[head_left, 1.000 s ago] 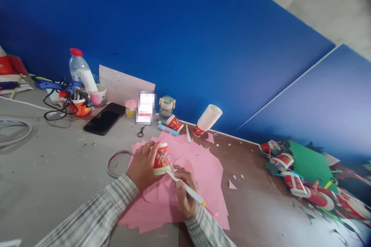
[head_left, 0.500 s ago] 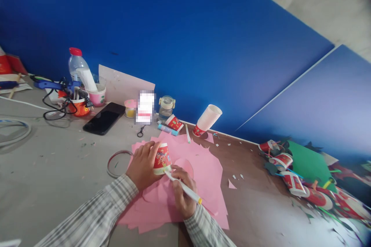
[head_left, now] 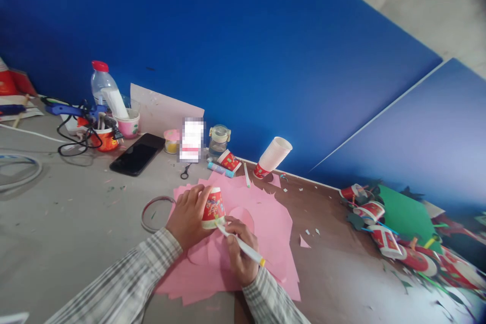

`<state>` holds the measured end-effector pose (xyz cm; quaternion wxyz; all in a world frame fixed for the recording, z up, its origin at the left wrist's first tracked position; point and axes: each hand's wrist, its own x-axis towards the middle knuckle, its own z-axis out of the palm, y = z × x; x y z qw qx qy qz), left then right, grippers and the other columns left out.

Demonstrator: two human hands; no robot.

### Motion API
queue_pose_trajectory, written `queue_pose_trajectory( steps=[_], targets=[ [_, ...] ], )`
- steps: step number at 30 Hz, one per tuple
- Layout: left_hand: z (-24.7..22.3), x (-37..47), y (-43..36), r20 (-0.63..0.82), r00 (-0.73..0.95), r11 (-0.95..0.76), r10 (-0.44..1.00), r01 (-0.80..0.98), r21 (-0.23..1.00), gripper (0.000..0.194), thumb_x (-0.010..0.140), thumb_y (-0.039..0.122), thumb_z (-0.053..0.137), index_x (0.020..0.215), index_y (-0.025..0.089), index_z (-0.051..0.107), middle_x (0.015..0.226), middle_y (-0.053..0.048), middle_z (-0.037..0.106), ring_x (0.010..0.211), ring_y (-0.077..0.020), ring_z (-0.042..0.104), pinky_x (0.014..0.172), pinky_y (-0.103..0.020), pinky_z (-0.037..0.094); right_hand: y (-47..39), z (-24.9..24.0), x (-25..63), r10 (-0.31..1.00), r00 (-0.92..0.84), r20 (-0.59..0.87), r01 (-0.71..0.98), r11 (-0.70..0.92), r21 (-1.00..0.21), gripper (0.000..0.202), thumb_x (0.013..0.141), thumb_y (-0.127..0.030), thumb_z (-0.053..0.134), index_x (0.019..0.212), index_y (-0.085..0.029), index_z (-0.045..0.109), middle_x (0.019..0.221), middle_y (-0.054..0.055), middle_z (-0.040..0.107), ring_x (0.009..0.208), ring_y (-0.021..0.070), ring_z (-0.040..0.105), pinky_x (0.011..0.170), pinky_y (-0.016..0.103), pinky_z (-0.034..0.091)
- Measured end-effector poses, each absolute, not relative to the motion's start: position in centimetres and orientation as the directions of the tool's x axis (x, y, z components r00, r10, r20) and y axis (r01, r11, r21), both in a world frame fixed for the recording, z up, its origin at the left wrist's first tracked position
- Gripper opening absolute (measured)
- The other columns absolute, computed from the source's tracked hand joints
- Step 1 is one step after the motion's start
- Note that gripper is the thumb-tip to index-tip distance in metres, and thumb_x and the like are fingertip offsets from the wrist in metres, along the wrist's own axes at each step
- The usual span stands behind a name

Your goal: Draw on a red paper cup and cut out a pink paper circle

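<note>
From where I stand, the left hand (head_left: 189, 212) is closed around the side of a red paper cup (head_left: 215, 203), which sits narrow end up over the pink paper sheets (head_left: 271, 243); I cannot tell whether its lower edge rests on them. The cup carries a colourful printed figure on red, with a pale yellow-green band along the wide lower edge. Any lettering in that print is too small to read from here.

The right hand (head_left: 243, 253) pinches a white marker (head_left: 248, 250) with a yellow end, its tip at the band. Any maker's name on the barrel is beyond my reading.

Behind the sheets lie a blue glue stick (head_left: 220, 169), its label too small to make out, and a tipped red cup (head_left: 230, 161) with small printed patterns. Just beside them stands a clip-lid jar (head_left: 219, 143), next to a patch blurred into white and pink squares, so whatever is written there is hidden. To the right, a leaning stack of cups (head_left: 276, 155) has 1 red printed wall showing at the bottom. A black phone (head_left: 137, 154) lies farther left, and a ring (head_left: 145, 217) lies near the left wrist
</note>
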<state>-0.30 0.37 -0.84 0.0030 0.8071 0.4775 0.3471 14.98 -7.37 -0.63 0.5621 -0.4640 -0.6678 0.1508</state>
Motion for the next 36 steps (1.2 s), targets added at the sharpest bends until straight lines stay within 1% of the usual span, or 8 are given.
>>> queue_pose_trajectory(
  steps=[9, 16, 21, 29, 32, 36],
  targets=[
    [-0.91, -0.37, 0.39, 0.564, 0.312, -0.556, 0.765, 0.762, 0.333, 0.089, 0.049, 0.064, 0.06, 0.122, 0.019, 0.035, 0.11, -0.013, 0.052, 0.095, -0.033, 0.048, 0.075, -0.044, 0.043, -7.28, -0.51, 15.13, 0.794, 0.061, 0.605, 0.431, 0.526, -0.733, 0.018, 0.072, -0.01, 0.049, 0.079, -0.022, 0.062, 0.073, 0.005, 0.068, 0.086, 0.0286, 0.066, 0.068, 0.038, 0.054],
    [-0.6, -0.3, 0.27, 0.554, 0.315, -0.553, 0.771, 0.763, 0.335, 0.087, 0.05, 0.063, 0.059, 0.121, 0.02, 0.035, 0.11, -0.012, 0.051, 0.094, -0.0318, 0.049, 0.076, -0.043, 0.042, -7.38, -0.69, 15.12, 0.803, 0.064, 0.593, 0.442, 0.51, -0.738, 0.018, 0.071, -0.011, 0.049, 0.078, -0.021, 0.062, 0.073, 0.005, 0.069, 0.086, 0.0285, 0.066, 0.07, 0.038, 0.054],
    [-0.49, -0.27, 0.24, 0.542, 0.323, -0.548, 0.775, 0.772, 0.323, 0.086, 0.05, 0.063, 0.059, 0.121, 0.021, 0.035, 0.11, -0.012, 0.052, 0.094, -0.0313, 0.049, 0.076, -0.043, 0.042, -7.2, -0.74, 14.82, 0.784, 0.086, 0.615, 0.445, 0.522, -0.728, 0.019, 0.071, -0.01, 0.049, 0.08, -0.022, 0.062, 0.075, 0.004, 0.069, 0.084, 0.0271, 0.066, 0.068, 0.036, 0.055],
    [-0.55, -0.33, 0.29, 0.558, 0.327, -0.554, 0.763, 0.775, 0.304, 0.087, 0.049, 0.067, 0.058, 0.12, 0.021, 0.036, 0.109, -0.012, 0.052, 0.094, -0.0318, 0.049, 0.076, -0.043, 0.042, -7.17, -0.68, 15.31, 0.8, 0.067, 0.596, 0.43, 0.516, -0.741, 0.017, 0.072, -0.012, 0.048, 0.076, -0.021, 0.061, 0.069, 0.004, 0.068, 0.084, 0.0282, 0.066, 0.07, 0.039, 0.055],
    [-0.58, -0.34, 0.3, 0.556, 0.326, -0.551, 0.765, 0.777, 0.303, 0.089, 0.049, 0.068, 0.057, 0.121, 0.021, 0.036, 0.109, -0.012, 0.052, 0.094, -0.0316, 0.049, 0.076, -0.042, 0.041, -7.16, -0.83, 15.24, 0.797, 0.073, 0.599, 0.433, 0.516, -0.739, 0.017, 0.072, -0.012, 0.048, 0.077, -0.021, 0.062, 0.071, 0.004, 0.068, 0.084, 0.0279, 0.066, 0.07, 0.038, 0.055],
    [-0.62, -0.36, 0.32, 0.552, 0.335, -0.558, 0.764, 0.772, 0.305, 0.088, 0.049, 0.065, 0.058, 0.122, 0.02, 0.035, 0.109, -0.011, 0.052, 0.092, -0.0309, 0.049, 0.074, -0.042, 0.041, -7.12, -0.87, 14.97, 0.786, 0.083, 0.613, 0.456, 0.517, -0.725, 0.017, 0.072, -0.012, 0.049, 0.078, -0.022, 0.062, 0.073, 0.004, 0.068, 0.083, 0.027, 0.066, 0.068, 0.036, 0.055]
  ],
)
